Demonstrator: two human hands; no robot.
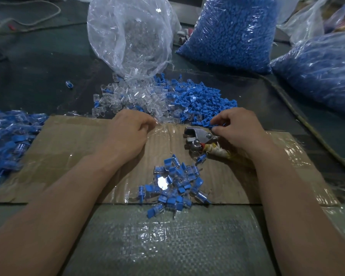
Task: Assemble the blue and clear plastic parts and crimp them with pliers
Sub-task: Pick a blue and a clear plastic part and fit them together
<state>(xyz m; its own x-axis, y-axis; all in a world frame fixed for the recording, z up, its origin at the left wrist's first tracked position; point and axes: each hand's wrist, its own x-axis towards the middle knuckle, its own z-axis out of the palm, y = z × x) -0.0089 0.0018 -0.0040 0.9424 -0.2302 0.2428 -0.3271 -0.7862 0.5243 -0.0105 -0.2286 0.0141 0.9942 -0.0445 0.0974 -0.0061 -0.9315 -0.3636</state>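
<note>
Loose clear plastic parts (131,96) lie heaped beside a pile of blue plastic parts (203,98) at the far edge of a taped cardboard sheet (72,156). My left hand (129,134) reaches the clear heap with curled fingers pinching a clear part at its edge. My right hand (237,128) has its fingertips curled round a small blue part at the near edge of the blue pile. Metal pliers (199,140) lie on the cardboard just under my right hand, handles wrapped in pale cloth. A small heap of joined blue-and-clear pieces (175,184) sits near the cardboard's front edge.
An open clear bag (127,34) spills clear parts at the back. Two sealed bags of blue parts stand behind, one in the middle (233,32) and one at the right (319,70). More joined pieces (8,140) pile up at the left. A cord (299,116) runs along the right.
</note>
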